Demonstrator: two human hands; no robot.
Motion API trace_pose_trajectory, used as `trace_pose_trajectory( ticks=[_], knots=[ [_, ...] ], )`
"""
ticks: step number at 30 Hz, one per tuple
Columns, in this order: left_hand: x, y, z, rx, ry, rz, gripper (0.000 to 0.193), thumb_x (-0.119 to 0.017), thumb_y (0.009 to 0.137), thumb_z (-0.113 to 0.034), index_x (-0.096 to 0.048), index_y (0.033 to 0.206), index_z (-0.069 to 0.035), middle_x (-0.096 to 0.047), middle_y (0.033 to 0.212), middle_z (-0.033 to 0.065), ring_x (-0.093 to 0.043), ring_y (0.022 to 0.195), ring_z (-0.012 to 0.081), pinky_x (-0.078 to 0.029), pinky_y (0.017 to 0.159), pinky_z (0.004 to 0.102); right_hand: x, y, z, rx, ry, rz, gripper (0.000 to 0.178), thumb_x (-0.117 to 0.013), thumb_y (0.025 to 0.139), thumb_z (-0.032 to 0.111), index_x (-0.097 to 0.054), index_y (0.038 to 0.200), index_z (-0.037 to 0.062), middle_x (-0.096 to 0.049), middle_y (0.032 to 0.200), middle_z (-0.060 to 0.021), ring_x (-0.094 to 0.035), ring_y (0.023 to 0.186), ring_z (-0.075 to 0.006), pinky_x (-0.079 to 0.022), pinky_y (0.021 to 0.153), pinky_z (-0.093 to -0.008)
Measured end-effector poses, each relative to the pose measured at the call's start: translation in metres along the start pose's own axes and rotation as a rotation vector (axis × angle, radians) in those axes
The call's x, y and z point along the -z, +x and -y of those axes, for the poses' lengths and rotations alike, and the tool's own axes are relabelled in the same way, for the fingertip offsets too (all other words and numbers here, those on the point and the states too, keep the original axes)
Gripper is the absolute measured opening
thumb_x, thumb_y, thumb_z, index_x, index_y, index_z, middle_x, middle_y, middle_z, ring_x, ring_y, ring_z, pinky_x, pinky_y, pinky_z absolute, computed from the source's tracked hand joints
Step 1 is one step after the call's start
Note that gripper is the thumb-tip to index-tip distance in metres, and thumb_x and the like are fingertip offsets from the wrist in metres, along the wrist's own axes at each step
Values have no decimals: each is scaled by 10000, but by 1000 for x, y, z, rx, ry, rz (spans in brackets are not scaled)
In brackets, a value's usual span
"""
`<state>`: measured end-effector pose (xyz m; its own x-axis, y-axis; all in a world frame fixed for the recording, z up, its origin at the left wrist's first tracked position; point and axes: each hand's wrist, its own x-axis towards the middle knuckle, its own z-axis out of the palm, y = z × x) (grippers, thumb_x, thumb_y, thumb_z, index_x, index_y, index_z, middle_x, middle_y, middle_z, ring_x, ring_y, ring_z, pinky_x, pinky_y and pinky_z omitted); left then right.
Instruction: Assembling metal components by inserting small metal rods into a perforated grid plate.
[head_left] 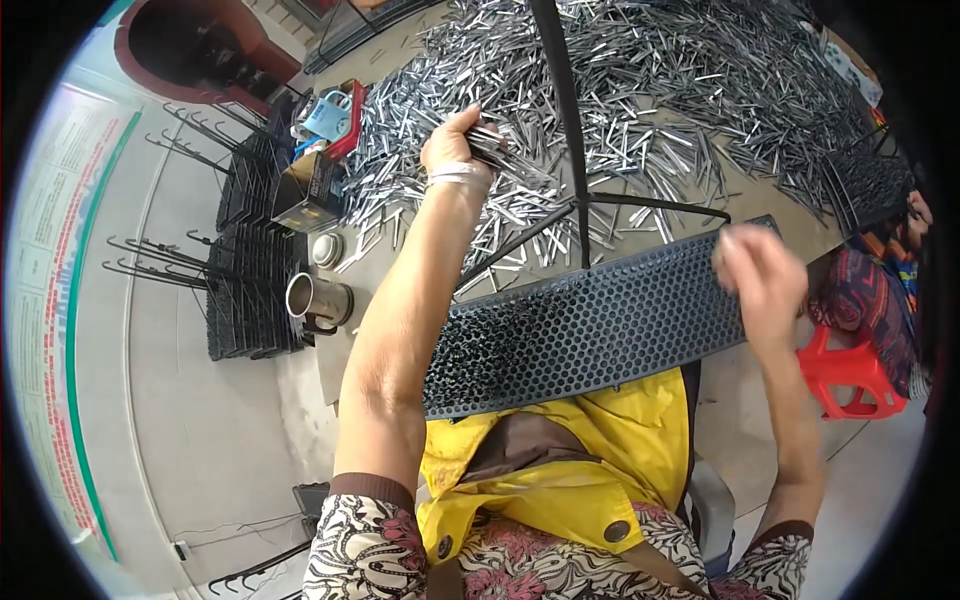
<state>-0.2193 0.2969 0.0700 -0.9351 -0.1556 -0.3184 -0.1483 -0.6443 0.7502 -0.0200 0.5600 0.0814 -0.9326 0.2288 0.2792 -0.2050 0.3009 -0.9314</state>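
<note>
My left hand is closed around a bundle of thin metal strips, at the near left side of a large heap of similar strips. Across my lap and the table edge lies a long black tray covered in round holes. Its left part looks dark and filled with small pieces, while open holes show toward the right. My right hand is over the tray's right end, blurred, with its fingers curled together; what they hold, if anything, cannot be made out.
A black metal rod frame rises in front of me from the tray. Left on the table stand a metal mug, a round white lid and a box. Racks with hooks line the left wall. Another person sits at right, near a red stool.
</note>
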Motion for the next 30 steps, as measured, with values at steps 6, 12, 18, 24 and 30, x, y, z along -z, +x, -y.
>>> trace_pose_trajectory(
  ticks=[6,12,18,24,30],
  knots=[
    [-30,-10,4,-33,-59,8,81,-539,771,-28,-509,697,-10,-525,604,101,-527,512,237,-482,490,391,-63,105,30,-19,58,250,368,-654,763,236,-574,982,-49,-615,780,-78,-568,682,-96,-454,585,-208],
    [-52,-26,14,-112,20,-20,82,-581,739,-35,-530,696,12,-545,597,158,-539,517,265,-466,475,370,-109,119,20,-148,91,598,324,-634,776,329,-588,908,38,-556,656,8,-514,561,-45,-411,433,-190],
    [-57,-42,23,-71,-119,37,122,-628,694,-4,-508,707,16,-557,635,133,-562,523,245,-485,479,363,-110,119,14,-272,262,543,244,-513,851,162,-582,751,-50,-531,536,-64,-450,372,-82,-321,293,-193],
    [-58,-37,21,-109,-76,20,175,-609,610,108,-468,686,40,-554,621,127,-564,494,235,-488,458,359,-110,124,2,-248,325,638,221,-486,888,199,-569,762,37,-530,577,-16,-484,439,-60,-339,334,-163],
    [-66,-20,19,-100,-149,-60,81,-538,701,41,-466,735,27,-532,605,169,-540,515,298,-499,528,420,-101,123,2,-850,872,464,422,-529,847,367,-480,1062,7,-565,886,-140,-589,816,-285,-489,722,-431]
  ],
)
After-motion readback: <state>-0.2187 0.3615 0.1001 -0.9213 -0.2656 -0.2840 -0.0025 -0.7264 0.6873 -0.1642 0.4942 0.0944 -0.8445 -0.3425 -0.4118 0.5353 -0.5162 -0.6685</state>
